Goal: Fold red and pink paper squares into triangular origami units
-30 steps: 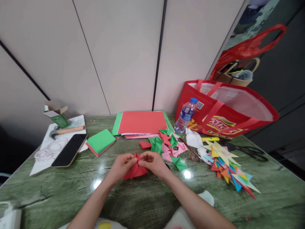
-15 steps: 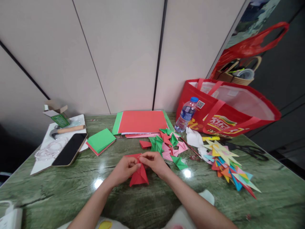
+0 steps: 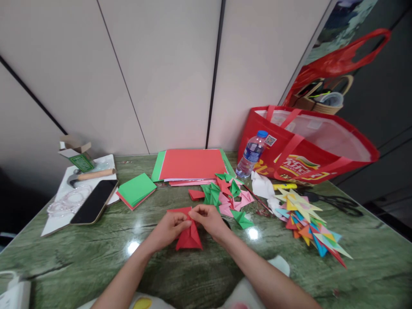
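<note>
Between my hands is a red sheet of origami paper (image 3: 189, 238), partly folded, with its wide end toward me and another edge showing beyond my fingers. My left hand (image 3: 174, 225) pinches it from the left with thumb and fingers. From the right, my right hand (image 3: 206, 216) pinches the same paper near its middle, the fingertips of both hands close together. Just beyond my right hand lies a pile of folded paper pieces (image 3: 210, 195) in green, red and pink. A stack of square paper (image 3: 137, 189), green on top with red beneath, lies to the left.
Large coloured sheets (image 3: 193, 164) lie against the wall. A water bottle (image 3: 252, 155) stands before a red bag (image 3: 299, 150). Multicoloured folded pieces (image 3: 309, 225) and black scissors (image 3: 341, 202) lie right. A phone (image 3: 95, 201), hammer (image 3: 96, 174) and small box (image 3: 79, 156) are left.
The near end of the red paper has shifted slightly to the right and away from me. Both hands keep their pinch on it, almost in the same place.
</note>
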Demonstrator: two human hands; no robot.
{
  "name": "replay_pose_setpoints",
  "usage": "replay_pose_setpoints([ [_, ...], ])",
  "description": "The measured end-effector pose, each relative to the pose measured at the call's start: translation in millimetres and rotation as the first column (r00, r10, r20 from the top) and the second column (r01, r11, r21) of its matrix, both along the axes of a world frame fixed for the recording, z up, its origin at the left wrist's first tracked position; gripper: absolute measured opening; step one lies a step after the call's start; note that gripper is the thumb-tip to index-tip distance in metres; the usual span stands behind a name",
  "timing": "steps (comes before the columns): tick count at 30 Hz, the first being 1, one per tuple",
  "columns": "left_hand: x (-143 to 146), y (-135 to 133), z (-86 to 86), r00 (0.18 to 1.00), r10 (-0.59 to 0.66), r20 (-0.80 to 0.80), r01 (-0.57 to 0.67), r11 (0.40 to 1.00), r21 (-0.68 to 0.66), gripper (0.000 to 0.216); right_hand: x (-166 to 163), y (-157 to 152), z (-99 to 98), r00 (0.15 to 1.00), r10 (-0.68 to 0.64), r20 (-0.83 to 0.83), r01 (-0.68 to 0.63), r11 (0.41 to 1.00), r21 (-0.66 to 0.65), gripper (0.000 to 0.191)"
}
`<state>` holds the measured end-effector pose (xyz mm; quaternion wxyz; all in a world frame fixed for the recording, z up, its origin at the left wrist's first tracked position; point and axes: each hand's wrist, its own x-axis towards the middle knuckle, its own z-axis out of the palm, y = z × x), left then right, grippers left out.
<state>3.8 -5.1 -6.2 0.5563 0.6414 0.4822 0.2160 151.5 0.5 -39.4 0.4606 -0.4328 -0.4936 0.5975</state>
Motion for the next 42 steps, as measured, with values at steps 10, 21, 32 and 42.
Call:
replay_pose_setpoints([
  [10,-1.8,0.2,-0.9,0.999,-0.022,0.033,0.024,0.998,-0.058,0.038,0.5,1.3,-4.1,0.995,-0.065,0.072,0.058,0.993,0.107,0.017],
  [21,-6.2,2.9,1.4,0.980,0.192,0.051,-0.183,0.973,-0.137,0.037,5.5,1.2,-2.7,0.991,0.086,-0.103,-0.084,0.996,0.015,0.026],
  [32,-4.4,3.5,1.0,0.988,0.125,0.093,-0.115,0.988,-0.101,0.037,5.5,0.6,-1.2,0.994,0.039,-0.101,-0.040,0.999,-0.007,0.026],
  [42,-2.8,1.8,2.1,0.983,0.123,0.135,-0.107,0.987,-0.123,0.033,5.5,0.6,-0.8,0.994,0.031,-0.100,-0.032,0.999,-0.008,0.023],
])
